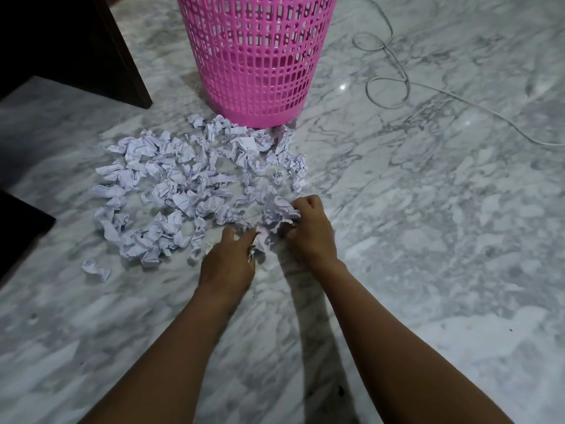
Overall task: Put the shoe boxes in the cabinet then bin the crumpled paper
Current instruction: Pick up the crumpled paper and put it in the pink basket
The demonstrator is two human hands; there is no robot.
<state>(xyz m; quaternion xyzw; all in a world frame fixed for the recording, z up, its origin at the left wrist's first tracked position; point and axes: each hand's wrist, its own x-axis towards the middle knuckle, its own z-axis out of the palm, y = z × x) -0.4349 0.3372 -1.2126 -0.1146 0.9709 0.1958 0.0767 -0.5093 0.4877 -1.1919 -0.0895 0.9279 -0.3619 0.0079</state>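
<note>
A single wide-angle view looks from the person's head, forward and steeply down onto the grey-veined white marble floor (428, 209). Both bare forearms reach in from the near edge. The tall pink plastic lattice basket (260, 56) stands at the far edge, its top cut off; straight lines bend toward the corners.

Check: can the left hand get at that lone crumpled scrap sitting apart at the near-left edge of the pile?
Probably yes. The lone scrap lies by itself on bare marble floor, left of the left hand, with nothing between them. That hand is closed on other paper, though, so its fingers may have little room.
</note>
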